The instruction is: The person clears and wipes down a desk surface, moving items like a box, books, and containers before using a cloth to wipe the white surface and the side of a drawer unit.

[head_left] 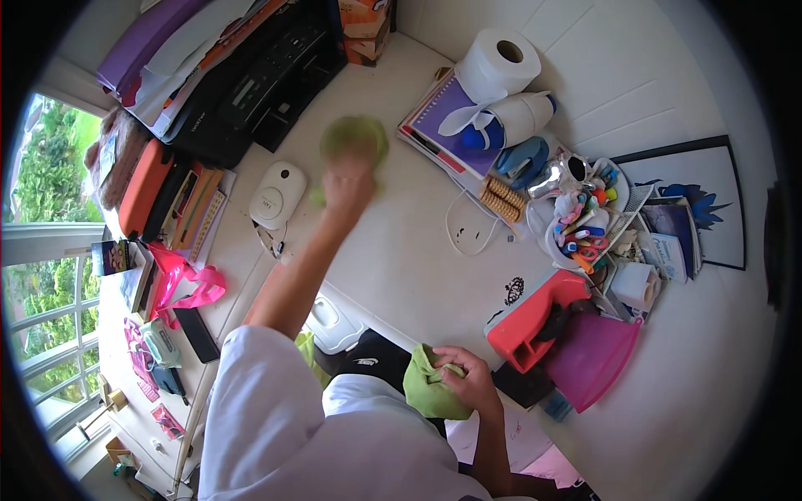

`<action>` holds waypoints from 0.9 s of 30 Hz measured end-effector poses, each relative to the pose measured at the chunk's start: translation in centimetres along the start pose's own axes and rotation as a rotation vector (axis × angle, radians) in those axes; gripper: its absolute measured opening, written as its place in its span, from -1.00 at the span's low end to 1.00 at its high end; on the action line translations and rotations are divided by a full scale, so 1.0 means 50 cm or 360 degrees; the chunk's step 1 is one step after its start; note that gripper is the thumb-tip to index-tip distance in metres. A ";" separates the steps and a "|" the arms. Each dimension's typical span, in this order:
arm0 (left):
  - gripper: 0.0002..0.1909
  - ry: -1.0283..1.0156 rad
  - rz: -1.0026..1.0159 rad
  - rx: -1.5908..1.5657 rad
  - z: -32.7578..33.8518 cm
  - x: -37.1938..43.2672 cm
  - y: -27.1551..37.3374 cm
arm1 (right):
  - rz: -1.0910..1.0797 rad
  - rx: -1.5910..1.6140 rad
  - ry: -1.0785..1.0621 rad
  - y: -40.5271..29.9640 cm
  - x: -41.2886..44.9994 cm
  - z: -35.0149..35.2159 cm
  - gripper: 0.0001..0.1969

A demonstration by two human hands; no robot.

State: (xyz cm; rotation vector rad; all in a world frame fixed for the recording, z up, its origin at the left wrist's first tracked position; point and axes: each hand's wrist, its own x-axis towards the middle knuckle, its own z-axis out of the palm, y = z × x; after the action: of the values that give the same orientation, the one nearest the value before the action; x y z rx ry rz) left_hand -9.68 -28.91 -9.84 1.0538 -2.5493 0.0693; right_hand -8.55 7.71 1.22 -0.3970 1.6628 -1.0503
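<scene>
A green cloth, blurred by motion, is under my left hand, which presses on the white desk with the arm stretched far forward. My right hand grips a second green cloth, bunched up, close to my body at the desk's near edge. Left of my left hand lies a white portable fan with a dark strap. A thin white cable loops over the desk to the right, near small dark marks on its surface.
A black Brother printer fills the back left. Along the right stand a toilet roll, a purple spiral notebook, a blue stapler, a wooden roller, pen cups, a red plastic holder and a pink pouch.
</scene>
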 end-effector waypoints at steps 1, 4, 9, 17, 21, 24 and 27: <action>-0.38 -0.0055 0.0121 -0.0172 -0.063 -0.078 0.013 | 0.0048 -0.0035 0.0015 -0.003 -0.001 -0.003 -0.63; -0.52 -0.0938 0.0160 -0.0854 -0.244 -0.263 0.013 | 0.0032 -0.0119 -0.0088 -0.004 -0.003 -0.010 -0.60; -0.58 -0.1449 -0.0706 -0.1695 -0.294 -0.245 -0.075 | 0.0079 -0.0174 -0.0315 -0.028 -0.009 -0.009 -0.59; -0.38 -0.0689 -0.0675 -0.0549 -0.158 0.222 -0.077 | -0.0010 -0.0206 -0.0252 -0.030 0.020 0.013 -0.57; -0.31 -0.0278 0.0141 -0.0169 0.032 0.245 -0.046 | 0.0055 -0.0338 -0.0223 -0.017 0.029 0.018 -0.57; -0.28 -0.0161 0.0629 -0.0295 0.096 0.314 -0.039 | 0.0137 -0.0347 -0.0279 -0.019 0.040 0.026 -0.72; -0.29 -0.0215 0.0559 -0.0283 0.121 0.364 0.001 | 0.0199 -0.0386 -0.0328 -0.027 0.053 0.037 -0.82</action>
State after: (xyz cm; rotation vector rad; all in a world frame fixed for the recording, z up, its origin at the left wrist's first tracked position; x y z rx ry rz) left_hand -23.47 -42.20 -8.81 0.5549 -2.7746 -0.1375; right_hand -8.20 4.29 0.61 -0.5335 1.6106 -0.6929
